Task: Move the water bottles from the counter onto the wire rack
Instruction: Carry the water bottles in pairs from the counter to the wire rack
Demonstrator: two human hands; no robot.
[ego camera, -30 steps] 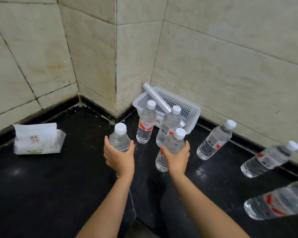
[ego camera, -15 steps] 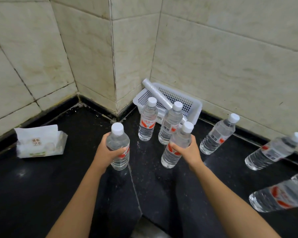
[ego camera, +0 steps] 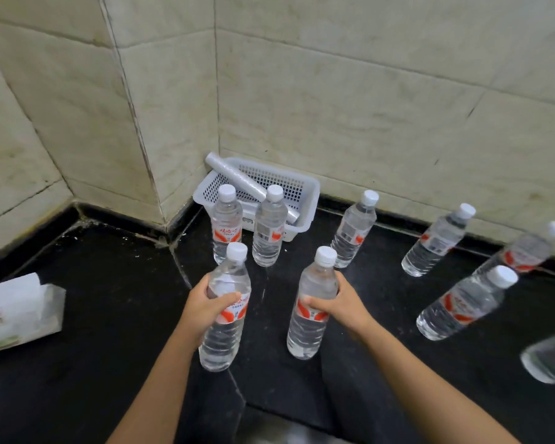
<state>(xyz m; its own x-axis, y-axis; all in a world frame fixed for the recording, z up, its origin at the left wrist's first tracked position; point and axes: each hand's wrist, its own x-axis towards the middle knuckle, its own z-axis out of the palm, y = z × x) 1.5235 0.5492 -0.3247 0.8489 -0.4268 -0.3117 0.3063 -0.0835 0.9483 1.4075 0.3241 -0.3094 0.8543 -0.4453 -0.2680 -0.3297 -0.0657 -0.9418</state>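
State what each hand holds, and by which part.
Left hand grips one water bottle around its upper body, at the label. Right hand grips another water bottle around its middle, at the label.

Clear plastic bottles (ego camera: 353, 230); glossy blk counter (ego camera: 109, 315).

Clear white-capped water bottles (ego camera: 353, 230) upright

clear bottles (ego camera: 267, 232), white caps, red-orange labels; black counter (ego camera: 109, 315)
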